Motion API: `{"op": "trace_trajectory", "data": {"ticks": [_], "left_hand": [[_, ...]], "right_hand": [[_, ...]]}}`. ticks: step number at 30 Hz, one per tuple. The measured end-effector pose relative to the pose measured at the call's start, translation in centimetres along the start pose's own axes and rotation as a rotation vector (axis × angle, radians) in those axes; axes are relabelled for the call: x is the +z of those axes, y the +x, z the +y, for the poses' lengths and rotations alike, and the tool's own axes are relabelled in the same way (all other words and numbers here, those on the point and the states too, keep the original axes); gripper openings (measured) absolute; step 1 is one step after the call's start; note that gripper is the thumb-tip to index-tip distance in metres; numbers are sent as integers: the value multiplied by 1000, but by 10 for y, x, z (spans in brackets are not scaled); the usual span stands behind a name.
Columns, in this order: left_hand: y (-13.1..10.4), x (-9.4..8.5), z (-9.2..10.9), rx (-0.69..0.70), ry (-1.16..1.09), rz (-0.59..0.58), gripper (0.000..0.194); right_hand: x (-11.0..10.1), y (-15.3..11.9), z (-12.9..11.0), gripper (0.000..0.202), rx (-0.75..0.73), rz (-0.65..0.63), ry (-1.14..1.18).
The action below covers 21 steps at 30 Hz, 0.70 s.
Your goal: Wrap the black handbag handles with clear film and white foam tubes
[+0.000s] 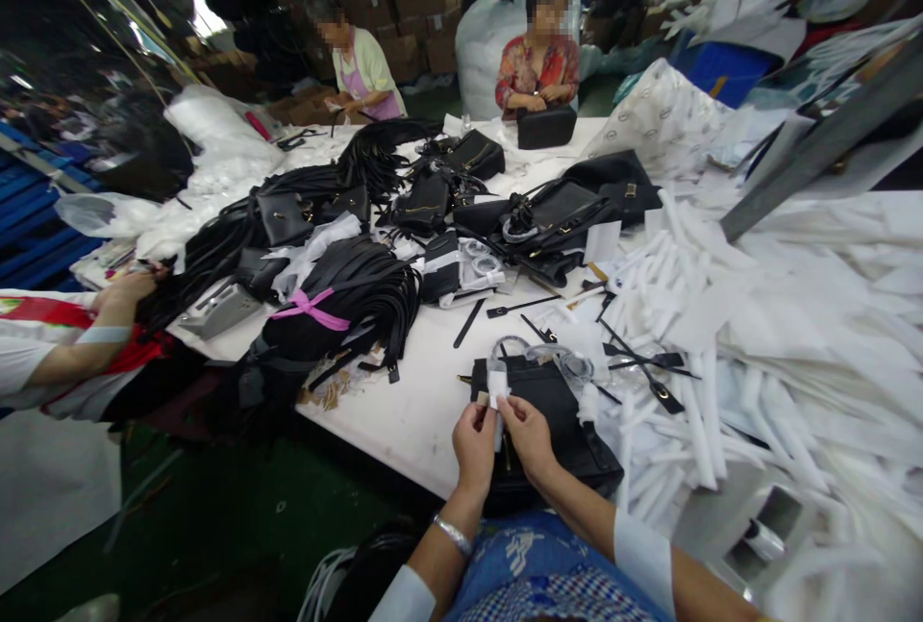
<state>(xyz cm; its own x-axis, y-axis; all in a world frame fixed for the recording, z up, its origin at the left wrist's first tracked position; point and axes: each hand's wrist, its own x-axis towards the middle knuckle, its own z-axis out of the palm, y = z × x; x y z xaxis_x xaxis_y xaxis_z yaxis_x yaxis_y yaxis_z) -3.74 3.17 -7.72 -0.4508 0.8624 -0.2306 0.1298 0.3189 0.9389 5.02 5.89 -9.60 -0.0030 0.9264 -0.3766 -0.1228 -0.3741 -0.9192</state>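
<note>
A black handbag (555, 406) lies flat at the table's front edge, its handle (569, 362) wrapped in clear plastic. Over its left part, both hands come together at a strip of white wrapping (497, 389). My left hand (476, 439) pinches the strip's left side, the fingertips closed. On the other side, my right hand (528, 435) grips the same strip between thumb and fingers. A zip (507, 454) with a gold-coloured pull shows just below the fingers. What lies inside the wrapping is hidden.
Black straps (361, 286) tied with a pink ribbon lie left. More black bags (562, 209) cover the table's middle; white foam strips (685, 362) pile up right. A grey metal post (814, 151) slants in. Two people (537, 74) work opposite, and another person's arm (108, 324) reaches in left.
</note>
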Motion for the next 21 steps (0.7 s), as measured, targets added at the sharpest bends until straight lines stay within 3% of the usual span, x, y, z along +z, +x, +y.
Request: {"op": "trace_trajectory", "data": {"ticks": [6,12,18,21], "left_hand": [[4,-12,15,42,96,-134,27],[17,-23,24,144,372,-153,29],[20,-26,20,122,351,-181,32],[21,-28,22,110,341,-201,34]], "right_hand": [[-1,1,-1,47,8,2,-35],[-2,-3,-8,45,50,-18,0],[-10,-4,-9,40,107,-191,149],[-14,1,-11,42,137,-217,125]]}}
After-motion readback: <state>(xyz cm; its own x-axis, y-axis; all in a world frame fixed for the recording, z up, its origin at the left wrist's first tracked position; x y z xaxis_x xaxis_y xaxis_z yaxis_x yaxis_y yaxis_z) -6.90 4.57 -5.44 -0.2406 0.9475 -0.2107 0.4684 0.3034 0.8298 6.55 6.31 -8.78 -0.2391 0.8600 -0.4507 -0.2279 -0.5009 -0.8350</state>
